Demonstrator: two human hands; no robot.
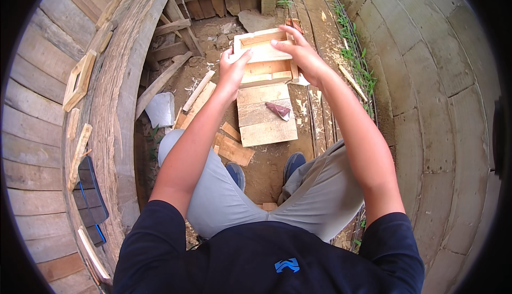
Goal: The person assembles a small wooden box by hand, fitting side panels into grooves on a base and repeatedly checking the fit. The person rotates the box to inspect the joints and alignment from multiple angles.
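Out in front of me, both hands grip a pale wooden box (264,55) with shallow recesses at its far and near ends. A flat board spans its middle; I cannot tell if it is fixed or a separate piece. My left hand (233,71) is closed on the box's left side, thumb along the flat part. On the right side, my right hand (305,56) holds it with the thumb over the top and a finger reaching the far edge. Just below lies a wooden board (266,133), bearing a folded piece of reddish-brown sandpaper (277,110).
A thick timber beam (120,80) runs along the left, with a small wooden frame (80,81), a dark phone (92,192) and wood strips. Offcuts (234,150), a pale stone (160,109) and shavings lie on the dirt. A grey wall (426,80) stands right.
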